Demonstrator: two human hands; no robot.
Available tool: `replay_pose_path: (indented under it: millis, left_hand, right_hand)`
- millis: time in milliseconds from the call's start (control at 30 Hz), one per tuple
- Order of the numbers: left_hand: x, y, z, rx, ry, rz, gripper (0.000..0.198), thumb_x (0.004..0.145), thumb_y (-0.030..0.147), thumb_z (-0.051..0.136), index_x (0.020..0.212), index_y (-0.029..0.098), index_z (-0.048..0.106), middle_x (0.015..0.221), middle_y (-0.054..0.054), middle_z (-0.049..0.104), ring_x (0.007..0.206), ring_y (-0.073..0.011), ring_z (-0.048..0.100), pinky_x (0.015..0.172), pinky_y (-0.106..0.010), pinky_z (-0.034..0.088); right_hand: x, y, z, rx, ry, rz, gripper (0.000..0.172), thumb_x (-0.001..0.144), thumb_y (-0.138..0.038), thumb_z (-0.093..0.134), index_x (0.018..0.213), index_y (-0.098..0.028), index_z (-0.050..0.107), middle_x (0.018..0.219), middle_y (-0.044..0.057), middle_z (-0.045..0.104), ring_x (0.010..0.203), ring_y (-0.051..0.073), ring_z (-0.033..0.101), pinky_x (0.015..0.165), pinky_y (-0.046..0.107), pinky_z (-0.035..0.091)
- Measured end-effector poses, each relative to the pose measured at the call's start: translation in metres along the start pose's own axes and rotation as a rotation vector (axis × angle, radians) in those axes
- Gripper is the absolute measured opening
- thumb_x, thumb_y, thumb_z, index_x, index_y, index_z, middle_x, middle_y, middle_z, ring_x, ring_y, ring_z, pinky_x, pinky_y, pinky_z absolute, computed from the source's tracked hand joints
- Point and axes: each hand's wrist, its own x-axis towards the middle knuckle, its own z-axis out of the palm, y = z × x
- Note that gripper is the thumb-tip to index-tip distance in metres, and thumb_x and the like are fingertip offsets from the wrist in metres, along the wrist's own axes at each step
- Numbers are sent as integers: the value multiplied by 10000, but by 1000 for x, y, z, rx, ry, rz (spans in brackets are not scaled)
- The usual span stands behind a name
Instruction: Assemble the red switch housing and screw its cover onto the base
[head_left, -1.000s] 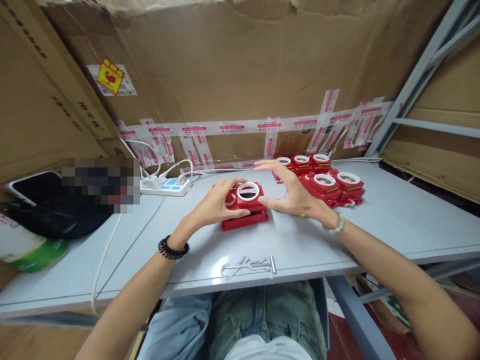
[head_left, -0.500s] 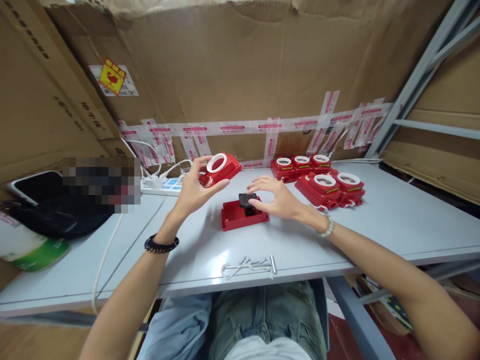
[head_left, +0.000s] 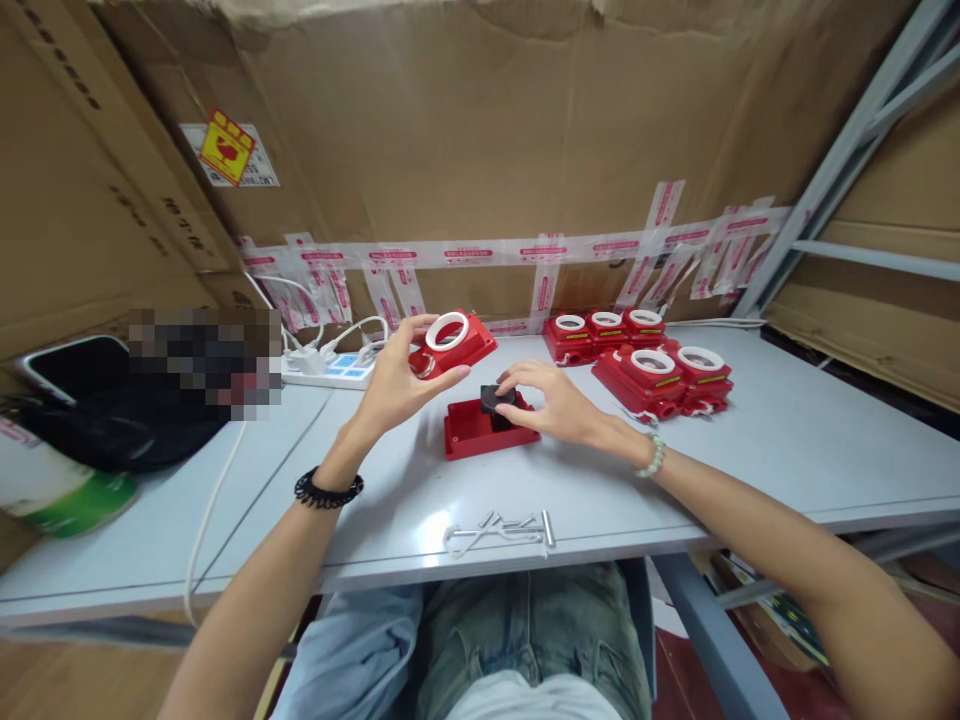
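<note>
My left hand (head_left: 409, 385) is closed around a red housing cover (head_left: 471, 347) with a white ring, held tilted above the table. Below and to its right, an open red box base (head_left: 472, 430) lies on the white tabletop. A black round-topped part (head_left: 496, 400) stands in the right half of that base. My right hand (head_left: 551, 400) has its thumb and fingers closed on the black part's top. Towards the table's front edge lie several silver screws (head_left: 517, 522) and a small white cord.
Several assembled red boxes (head_left: 652, 380) with white rings stand at the right back. A power strip (head_left: 326, 368) with plugs and cables sits behind my left hand. At far left are a black bag (head_left: 142, 430), a phone (head_left: 75, 370) and a green-white container (head_left: 82, 500). Taped cardboard (head_left: 480, 150) rises behind.
My right hand's fingers have closed onto the black part's top. My left hand has brought the red cover slightly right and lower.
</note>
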Motion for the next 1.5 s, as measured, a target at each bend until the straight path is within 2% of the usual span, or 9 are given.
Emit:
replay_pose_path:
  millis: [200, 933, 1100, 1233, 1333, 1500]
  left_hand:
    - [0, 0, 0, -8, -7, -10, 616, 755, 518, 738, 1240, 243, 477, 1242, -81, 609, 1061, -225, 619, 791, -321, 556]
    - [-1, 2, 2, 28, -14, -10, 621, 745, 520, 745, 1234, 243, 482, 1208, -75, 620, 1047, -227, 622, 778, -322, 566]
    - [-1, 3, 2, 20, -19, -14, 621, 739, 520, 749, 1228, 243, 484, 1209, -79, 619, 1058, -230, 618, 780, -326, 567]
    - [-2, 3, 2, 14, -20, -16, 622, 741, 520, 748, 1232, 245, 483, 1220, -80, 616, 1052, -229, 623, 782, -327, 567]
    - [-2, 3, 2, 23, -18, -5, 620, 743, 512, 750, 1233, 242, 483, 1217, -79, 621, 1056, -228, 623, 797, -332, 562]
    - [-2, 3, 2, 19, -22, -7, 614, 746, 509, 748, 1231, 243, 484, 1225, -82, 621, 1072, -234, 619, 798, -335, 558]
  right_hand:
    - [-1, -2, -1, 37, 44, 30, 94, 826, -242, 668, 900, -183, 664, 972, 65, 721, 961, 215, 634, 911, 411, 481]
    - [-2, -1, 2, 21, 39, 49, 117, 814, -250, 656, 909, -182, 646, 972, 73, 716, 930, 215, 640, 891, 417, 488]
    - [-4, 0, 2, -21, 33, 51, 199, 797, -294, 689, 962, -185, 664, 1115, 108, 669, 1079, 245, 606, 971, 475, 461]
    - [-5, -1, 1, -66, 5, 54, 181, 814, -287, 678, 962, -184, 690, 1198, 133, 626, 1144, 251, 578, 1001, 486, 440]
    - [-5, -1, 1, -91, -8, 39, 161, 837, -277, 662, 956, -176, 700, 1174, 137, 632, 1123, 247, 581, 991, 470, 443]
    - [-2, -1, -1, -61, -35, -8, 118, 856, -243, 637, 936, -172, 686, 990, 82, 697, 977, 220, 625, 916, 425, 469]
